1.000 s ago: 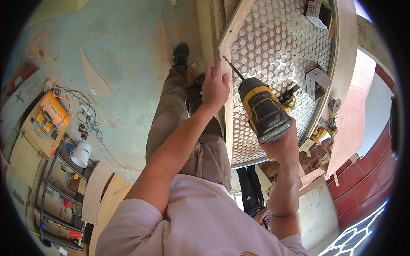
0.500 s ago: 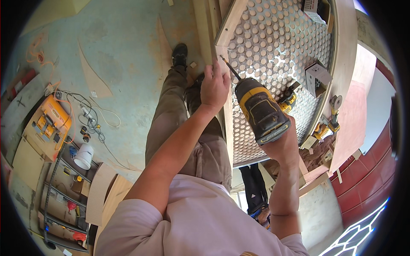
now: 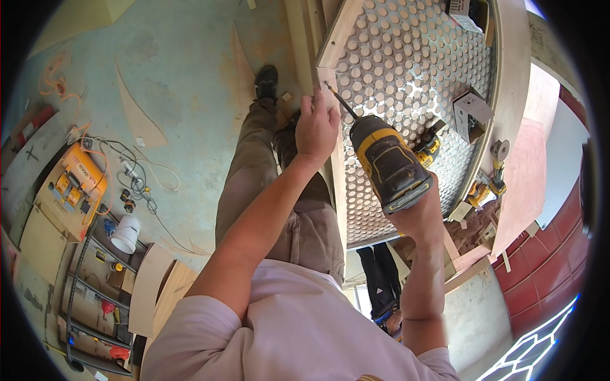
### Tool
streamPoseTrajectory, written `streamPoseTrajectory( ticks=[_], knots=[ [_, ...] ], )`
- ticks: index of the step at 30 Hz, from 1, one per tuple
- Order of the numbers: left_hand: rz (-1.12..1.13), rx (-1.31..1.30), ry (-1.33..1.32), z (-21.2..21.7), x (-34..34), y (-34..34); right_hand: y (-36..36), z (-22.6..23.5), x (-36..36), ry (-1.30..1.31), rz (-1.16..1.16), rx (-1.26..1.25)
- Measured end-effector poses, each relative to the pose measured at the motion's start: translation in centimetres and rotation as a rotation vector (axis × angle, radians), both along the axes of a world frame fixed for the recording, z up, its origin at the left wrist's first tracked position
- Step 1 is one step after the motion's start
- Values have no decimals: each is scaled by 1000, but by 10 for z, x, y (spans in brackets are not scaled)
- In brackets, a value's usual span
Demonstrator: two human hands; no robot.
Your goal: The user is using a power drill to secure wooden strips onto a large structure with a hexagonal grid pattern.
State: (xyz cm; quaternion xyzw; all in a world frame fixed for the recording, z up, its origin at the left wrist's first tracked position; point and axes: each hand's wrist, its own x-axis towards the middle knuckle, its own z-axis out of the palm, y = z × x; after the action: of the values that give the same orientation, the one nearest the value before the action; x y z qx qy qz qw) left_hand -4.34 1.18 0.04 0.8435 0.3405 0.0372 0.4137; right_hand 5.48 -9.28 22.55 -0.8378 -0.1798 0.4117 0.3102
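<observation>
My right hand (image 3: 416, 213) is closed around the handle of a yellow and black cordless drill (image 3: 389, 159). The drill's long, thin bit (image 3: 342, 101) points away and to the left, its tip at the top of a pale wooden rail (image 3: 340, 206). Just short of that tip is my left hand (image 3: 316, 132), on the rail's edge, back up, fingers stretched forward and thumb apart. Whether a screw sits at the bit's tip is too small to make out.
Right of the rail lies a panel studded with round discs (image 3: 381, 70), bearing an open carton (image 3: 471, 114) and another yellow power tool (image 3: 429, 151). An angle grinder (image 3: 499, 159) rests beyond. A white bucket (image 3: 126, 233), cables (image 3: 136, 181) and shelving (image 3: 95, 289) stand left. Another person's legs (image 3: 379, 273) show behind.
My left hand and the bit's tip appear very slightly farther left in the picture, along with the rail. Both hands keep nearly the same pose, the drill still in my right hand.
</observation>
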Motion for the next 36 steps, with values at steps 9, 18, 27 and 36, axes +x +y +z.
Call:
streamPoseTrajectory(
  ticks=[9,18,27,36],
  knots=[
    [24,-76,3,3,-1,0,-10,4,-5,12,-50,-36],
    [347,-449,-65,9,0,8,-30,11,-13,-101,-8,-53],
    [529,-1286,246,17,46,69,-41,-8,-24,36,-76,-65],
    [543,-1470,294,5,46,80,-35,-29,-33,10,-90,-24]
  ],
)
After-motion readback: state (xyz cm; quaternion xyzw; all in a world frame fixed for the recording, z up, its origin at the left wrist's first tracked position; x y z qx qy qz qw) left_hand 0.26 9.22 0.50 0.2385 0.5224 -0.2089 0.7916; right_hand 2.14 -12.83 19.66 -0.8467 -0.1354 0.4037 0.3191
